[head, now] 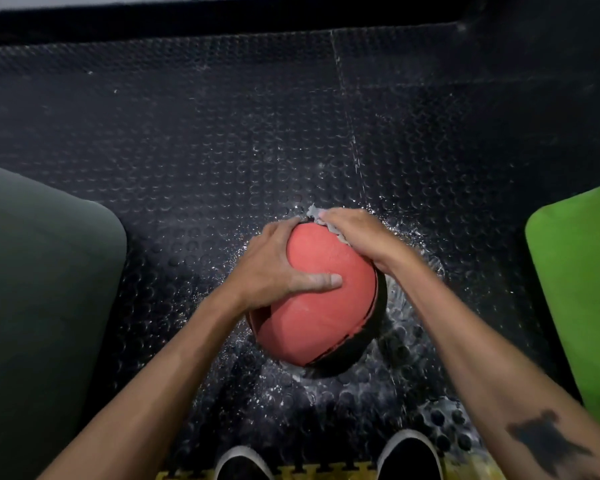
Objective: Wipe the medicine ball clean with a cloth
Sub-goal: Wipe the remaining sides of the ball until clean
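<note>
The medicine ball [321, 299] sits on the black studded rubber floor mat [222, 133], low in the middle of the head view, just ahead of the person's two black shoes with white toe rims [409, 455]. Its visible surface is mostly a matte, salmon-red rubber with a fine pebbled grain, and faint pale scuffs show across the top. Thin dark seam lines curve along its right and lower side, where a broad black panel wraps around the underside. The mat around the ball glistens with scattered wet specks. The left hand [278, 268] lies spread over the ball's upper left side, fingers wrapped over the far curve and the thumb stretched flat across the red face, pressing against it. The right hand [357, 230] rests on the ball's upper right, fingers extended and held together, pressing a grey cloth [321, 216] against the surface; only a crumpled edge of the cloth shows beyond the fingertips and under the palm. A dark green pad [42, 278] lies at the left, a bright green one [579, 289] at the right.
</note>
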